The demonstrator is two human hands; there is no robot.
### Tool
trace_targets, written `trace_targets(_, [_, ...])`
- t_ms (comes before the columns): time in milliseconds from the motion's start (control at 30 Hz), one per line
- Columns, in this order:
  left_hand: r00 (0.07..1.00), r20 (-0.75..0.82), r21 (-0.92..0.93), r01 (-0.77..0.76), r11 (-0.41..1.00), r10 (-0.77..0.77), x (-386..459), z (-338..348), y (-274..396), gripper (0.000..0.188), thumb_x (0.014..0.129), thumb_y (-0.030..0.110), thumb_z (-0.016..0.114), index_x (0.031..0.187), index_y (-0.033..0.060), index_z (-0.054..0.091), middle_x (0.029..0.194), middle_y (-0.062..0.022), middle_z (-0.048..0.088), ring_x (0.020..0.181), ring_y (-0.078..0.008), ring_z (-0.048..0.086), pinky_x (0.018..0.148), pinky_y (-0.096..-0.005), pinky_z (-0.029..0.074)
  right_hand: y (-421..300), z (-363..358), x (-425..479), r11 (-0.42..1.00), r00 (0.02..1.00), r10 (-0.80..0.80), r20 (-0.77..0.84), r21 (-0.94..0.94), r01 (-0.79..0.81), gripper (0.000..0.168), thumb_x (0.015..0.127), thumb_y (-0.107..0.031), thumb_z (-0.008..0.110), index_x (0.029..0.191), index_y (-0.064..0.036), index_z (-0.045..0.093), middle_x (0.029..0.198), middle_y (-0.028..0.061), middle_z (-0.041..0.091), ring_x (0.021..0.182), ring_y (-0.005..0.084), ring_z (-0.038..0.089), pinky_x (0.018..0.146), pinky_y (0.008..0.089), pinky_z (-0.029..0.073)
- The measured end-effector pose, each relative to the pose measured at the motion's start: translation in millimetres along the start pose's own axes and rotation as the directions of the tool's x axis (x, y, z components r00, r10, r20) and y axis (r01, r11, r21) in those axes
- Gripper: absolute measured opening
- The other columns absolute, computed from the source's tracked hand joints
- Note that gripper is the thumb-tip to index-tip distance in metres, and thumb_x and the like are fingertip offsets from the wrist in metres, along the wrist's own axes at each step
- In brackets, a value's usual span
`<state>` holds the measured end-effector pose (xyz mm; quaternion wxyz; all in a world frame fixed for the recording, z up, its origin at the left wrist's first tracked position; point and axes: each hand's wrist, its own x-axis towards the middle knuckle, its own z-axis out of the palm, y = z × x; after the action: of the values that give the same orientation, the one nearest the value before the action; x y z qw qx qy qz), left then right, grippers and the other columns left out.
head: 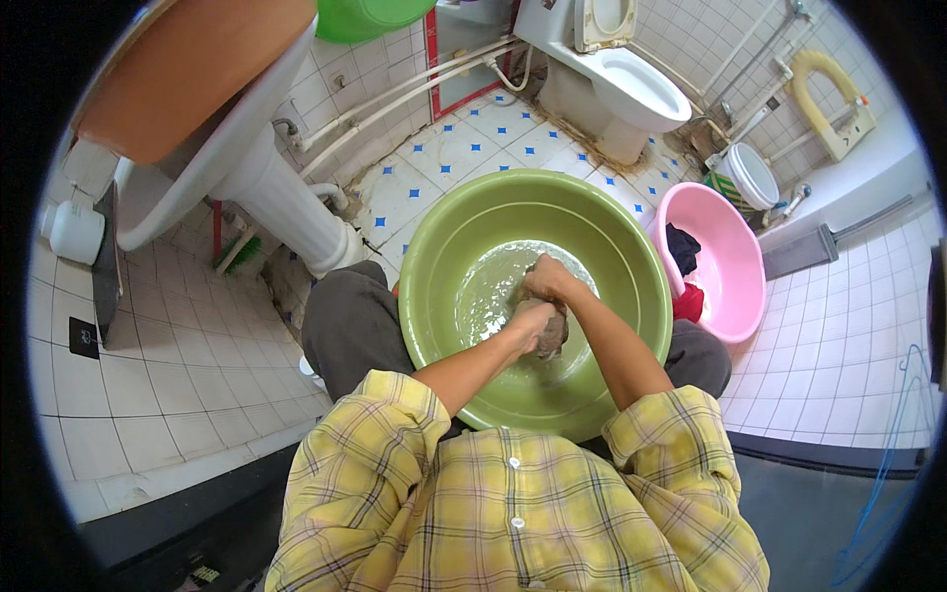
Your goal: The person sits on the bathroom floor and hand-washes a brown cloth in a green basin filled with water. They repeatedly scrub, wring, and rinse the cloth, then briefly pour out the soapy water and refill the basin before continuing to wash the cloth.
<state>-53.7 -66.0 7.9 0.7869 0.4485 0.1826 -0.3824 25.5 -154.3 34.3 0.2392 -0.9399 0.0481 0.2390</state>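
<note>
A large green plastic basin (451,222) stands before me between my knees, with shallow, glistening water (477,300) in its bottom. Over the water, both hands grip a bunched wet brownish cloth (551,340). My left hand (531,325) closes around it on the near side. Slightly farther away and to the right, my right hand (549,278) is shut on the cloth's upper part. The hands nearly touch and hide much of the cloth between them.
Right of the basin, a pink plastic basin (729,259) holds dark cloth (682,248) and red cloth (689,302). A toilet (644,89) and a lidded white bucket (751,174) stand beyond. At left are a pedestal sink (296,192) and a green-bristled brush (240,253).
</note>
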Motion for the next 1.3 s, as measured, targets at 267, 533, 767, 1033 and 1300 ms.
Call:
trace_targets(267, [0.978, -0.033, 0.086, -0.203, 0.975, 0.206, 17.5, -6.6, -24.2, 0.03, 0.088, 0.025, 0.064, 0.105, 0.0007, 0.061, 0.092, -0.0097, 0.066, 0.073, -0.0178, 0.064, 0.055, -0.0322, 0.049, -24.2, 9.5, -10.3, 0.966, 0.99, 0.139, 0.025, -0.222, -0.13, 0.044, 0.081, -0.025, 0.055, 0.113, 0.004, 0.064, 0.12, 0.0274, 0.06, 0.113, 0.0422, 0.058, 0.098, 0.0446, 0.046])
trace_targets(533, [0.905, -0.024, 0.657, -0.306, 0.688, 0.425, 9.0, -7.3, -11.1, 0.051, 0.081, 0.018, 0.073, 0.124, -0.0009, 0.052, 0.117, -0.0106, 0.061, 0.101, -0.0192, 0.062, 0.077, -0.0298, 0.051, -36.1, -7.3, -24.6, 0.952, 0.987, 0.043, 0.154, -0.307, 0.007, 0.052, 0.085, -0.036, 0.06, 0.122, 0.0, 0.06, 0.123, 0.0226, 0.06, 0.113, 0.0382, 0.059, 0.097, 0.0416, 0.046])
trace_targets(767, [0.934, -0.161, -0.077, -0.334, 0.939, 0.319, -8.0, -6.3, 52.5, 0.032, 0.078, 0.019, 0.075, 0.102, 0.0021, 0.063, 0.095, -0.0103, 0.067, 0.079, -0.0204, 0.067, 0.069, -0.0341, 0.057, -4.0, -45.9, -69.2, 0.532, 0.887, -0.402, -0.229, 0.73, 0.429, 0.072, 0.092, -0.04, 0.06, 0.15, -0.014, 0.026, 0.151, 0.0149, 0.03, 0.128, 0.0292, 0.046, 0.104, 0.0389, 0.04])
trace_targets(1033, [0.994, 0.025, -0.508, -0.077, 0.858, 0.105, -28.1, 38.7, 92.5, 0.051, 0.093, 0.051, 0.053, 0.12, 0.0081, 0.056, 0.123, -0.0146, 0.058, 0.113, -0.0305, 0.057, 0.096, -0.0498, 0.048, 5.0, -21.9, -108.9, 0.52, 0.613, -0.351, -0.708, 0.398, 0.756, 0.085, 0.07, -0.031, 0.082, 0.141, -0.009, 0.041, 0.149, 0.0156, 0.034, 0.138, 0.0325, 0.033, 0.111, 0.042, 0.031])
trace_targets(1300, [0.926, 0.184, -0.531, -0.19, 0.826, 0.331, -46.2, 26.8, 99.5, 0.055, 0.086, 0.054, 0.063, 0.123, 0.0137, 0.057, 0.121, -0.012, 0.059, 0.119, -0.026, 0.053, 0.096, -0.0471, 0.046, 0.0, -72.6, -148.3, 0.566, 0.555, -0.381, -0.739, 0.289, 0.772, 0.049, 0.066, -0.004, 0.076, 0.113, -0.005, 0.06, 0.111, 0.012, 0.058, 0.105, 0.0264, 0.058, 0.093, 0.0346, 0.047])
